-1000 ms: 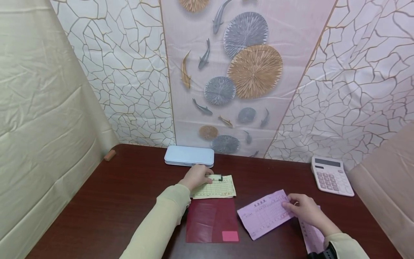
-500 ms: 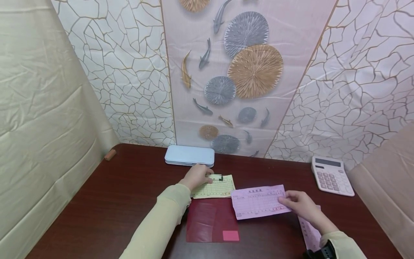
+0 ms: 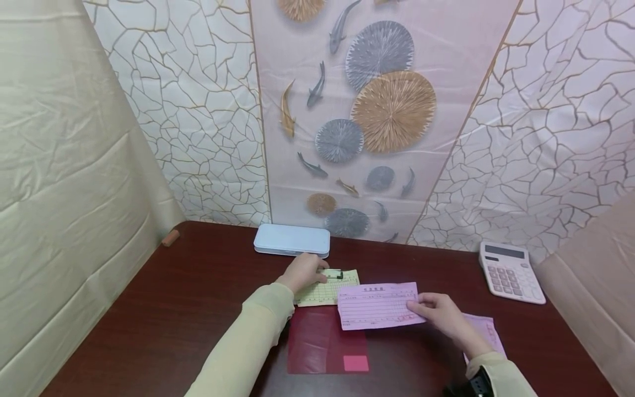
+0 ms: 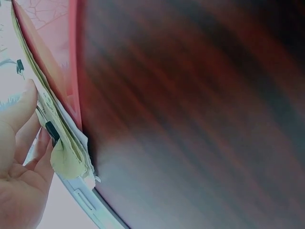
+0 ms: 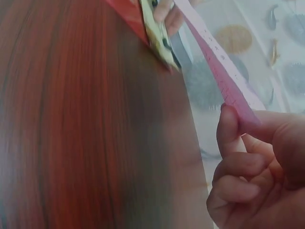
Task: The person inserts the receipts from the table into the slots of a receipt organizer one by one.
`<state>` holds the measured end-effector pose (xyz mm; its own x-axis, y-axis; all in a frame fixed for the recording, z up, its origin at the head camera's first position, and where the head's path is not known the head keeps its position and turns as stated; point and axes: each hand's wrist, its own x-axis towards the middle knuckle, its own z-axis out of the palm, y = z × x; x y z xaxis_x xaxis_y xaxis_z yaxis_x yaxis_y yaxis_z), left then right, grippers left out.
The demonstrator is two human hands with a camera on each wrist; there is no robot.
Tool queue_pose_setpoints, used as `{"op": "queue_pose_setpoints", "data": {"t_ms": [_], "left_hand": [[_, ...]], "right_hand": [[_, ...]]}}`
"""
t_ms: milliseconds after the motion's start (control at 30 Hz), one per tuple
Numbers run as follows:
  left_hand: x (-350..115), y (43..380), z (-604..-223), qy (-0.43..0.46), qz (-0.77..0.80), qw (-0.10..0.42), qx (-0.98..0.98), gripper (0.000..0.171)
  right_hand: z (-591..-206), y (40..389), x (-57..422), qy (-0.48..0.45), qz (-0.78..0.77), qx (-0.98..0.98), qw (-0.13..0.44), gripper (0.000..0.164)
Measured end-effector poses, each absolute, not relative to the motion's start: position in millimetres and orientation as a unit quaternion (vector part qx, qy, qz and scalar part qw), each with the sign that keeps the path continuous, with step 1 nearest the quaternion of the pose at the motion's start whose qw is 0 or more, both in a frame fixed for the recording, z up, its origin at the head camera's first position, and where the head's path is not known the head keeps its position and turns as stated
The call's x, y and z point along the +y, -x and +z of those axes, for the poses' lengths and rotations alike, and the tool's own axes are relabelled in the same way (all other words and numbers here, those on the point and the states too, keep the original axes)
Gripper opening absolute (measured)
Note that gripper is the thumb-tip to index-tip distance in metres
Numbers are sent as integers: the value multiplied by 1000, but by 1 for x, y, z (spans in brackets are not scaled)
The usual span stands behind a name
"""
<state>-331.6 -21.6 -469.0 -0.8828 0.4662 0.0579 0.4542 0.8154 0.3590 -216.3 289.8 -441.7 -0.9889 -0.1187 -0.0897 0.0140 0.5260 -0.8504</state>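
With thumb and fingers my left hand [image 3: 303,272] grips the metal clip [image 3: 333,274], which has black ends, at the top of a stack of yellow printed slips [image 3: 324,292]. The slips lie on a see-through red folder [image 3: 310,342] with a pink label in its lower right corner. Between thumb and index finger, my right hand [image 3: 444,315] pinches the right edge of a pink printed slip [image 3: 374,309]. That slip's left end overlaps the yellow slips and the folder's upper right part. In the right wrist view, the held pink slip [image 5: 219,67] rises off the table.
Another pink slip [image 3: 486,333] lies under my right forearm. A white calculator [image 3: 511,272] stands at the back right, a light blue case [image 3: 291,239] behind the clip. A small brown block [image 3: 171,238] sits at the dark table's [image 3: 163,325] back left corner.
My right hand has carried the pink slip leftward and levelled it, from beside the folder to over the yellow slips' right end. The left hand stays on the clip.
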Motion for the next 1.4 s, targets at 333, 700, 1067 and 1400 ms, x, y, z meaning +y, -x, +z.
{"op": "queue_pose_setpoints", "data": {"t_ms": [333,700,1067,1400], "left_hand": [[-22,333,-470,-253,174,7,952,32],[-22,332,-469,-255,163,-3,953,28],[-21,333,-472,-252,164,-5,954,28],[-22,334,-473,-265,166,-13,950,28]], "right_hand": [[-452,229,258,23,-502,861,78,23],[-457,233,230,-21,-535,840,88,18],[-467,238,204,-80,-542,832,86,13],[-469,241,189,-115,-560,814,102,14]]}}
